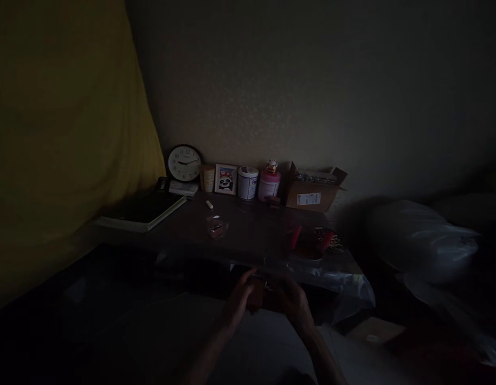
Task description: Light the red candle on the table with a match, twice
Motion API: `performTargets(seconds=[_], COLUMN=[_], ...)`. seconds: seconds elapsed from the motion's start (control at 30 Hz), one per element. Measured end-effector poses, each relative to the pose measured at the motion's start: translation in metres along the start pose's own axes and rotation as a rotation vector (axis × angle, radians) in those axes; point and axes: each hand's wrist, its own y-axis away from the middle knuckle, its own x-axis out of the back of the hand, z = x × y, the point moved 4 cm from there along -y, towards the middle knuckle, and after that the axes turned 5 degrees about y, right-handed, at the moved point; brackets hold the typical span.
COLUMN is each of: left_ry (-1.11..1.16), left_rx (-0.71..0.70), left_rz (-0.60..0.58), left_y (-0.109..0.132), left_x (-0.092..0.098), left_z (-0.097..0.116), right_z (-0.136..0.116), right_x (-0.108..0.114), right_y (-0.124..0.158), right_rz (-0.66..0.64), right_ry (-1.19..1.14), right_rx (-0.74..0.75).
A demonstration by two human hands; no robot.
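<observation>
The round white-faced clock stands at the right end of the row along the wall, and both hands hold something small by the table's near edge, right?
No: the head view shows the round white-faced clock at the row's left end. The left hand and right hand do hold a small dark object by the near edge of the dark table.

Dim, underexposed view: weak light reaches only the beige textured wall (280, 101) and the round white clock (184, 163) standing against it. The left hand (240, 295) and right hand (293, 303) sit in deep shadow, softly blurred; the frame's edges smear.
</observation>
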Motion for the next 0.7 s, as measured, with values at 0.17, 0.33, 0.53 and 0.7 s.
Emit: performTargets(seconds=[0.17, 0.33, 0.53, 0.7], left_ry=[-0.022, -0.013, 0.006, 0.016], left_rx=[-0.019, -0.036, -0.043, -0.031], left_rz=[-0.016, -0.035, -0.025, 0.009], left_y=[-0.003, -0.004, -0.006, -0.01], left_x=[0.001, 0.003, 0.006, 0.011], left_z=[-0.004, -0.007, -0.007, -0.009], right_z=[-0.002, -0.003, -0.024, -0.034], right_x=[-0.002, -0.004, -0.001, -0.006], right_y=[0.001, 0.002, 0.005, 0.006], right_rz=[-0.03, -0.043, -0.091, -0.145], right_ry=[-0.028, 0.011, 0.001, -0.029], right_rx=[-0.013, 0.001, 0.095, 0.122])
